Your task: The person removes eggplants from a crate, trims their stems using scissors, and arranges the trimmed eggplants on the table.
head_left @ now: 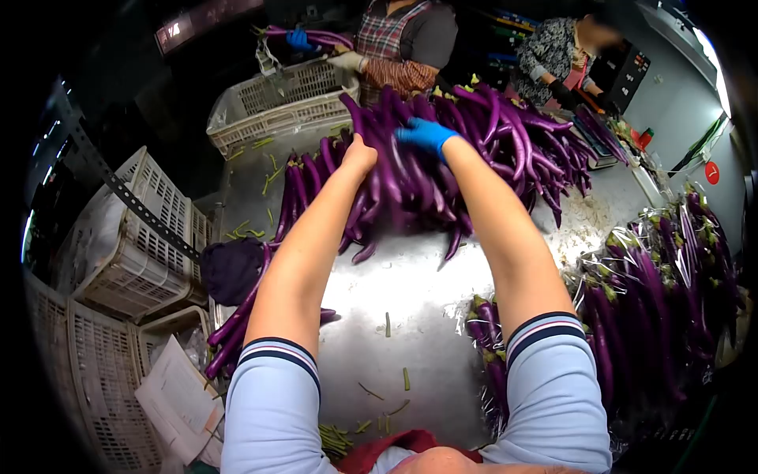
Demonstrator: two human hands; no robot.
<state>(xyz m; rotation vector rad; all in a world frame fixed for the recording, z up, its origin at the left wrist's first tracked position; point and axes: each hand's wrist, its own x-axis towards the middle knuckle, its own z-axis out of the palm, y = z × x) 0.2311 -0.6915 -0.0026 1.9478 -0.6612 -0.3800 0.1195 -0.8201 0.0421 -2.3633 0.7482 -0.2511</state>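
Long purple eggplants (517,142) lie in a big heap across the far half of the metal table (371,292). My left hand (360,156), bare, is at the heap's near left part, its fingers closed around an eggplant. To the right of it, my right hand (426,136) in a blue glove lies on top of the eggplants with its fingers spread. Between and below both hands, several eggplants hang toward me, slightly blurred.
Bagged eggplants (647,308) lie at the right. Crates (150,237) stand at the left, and another crate (276,99) at the back. Two people (407,39) work across the table. A dark cloth bundle (230,272) and cut stems (406,379) lie nearer.
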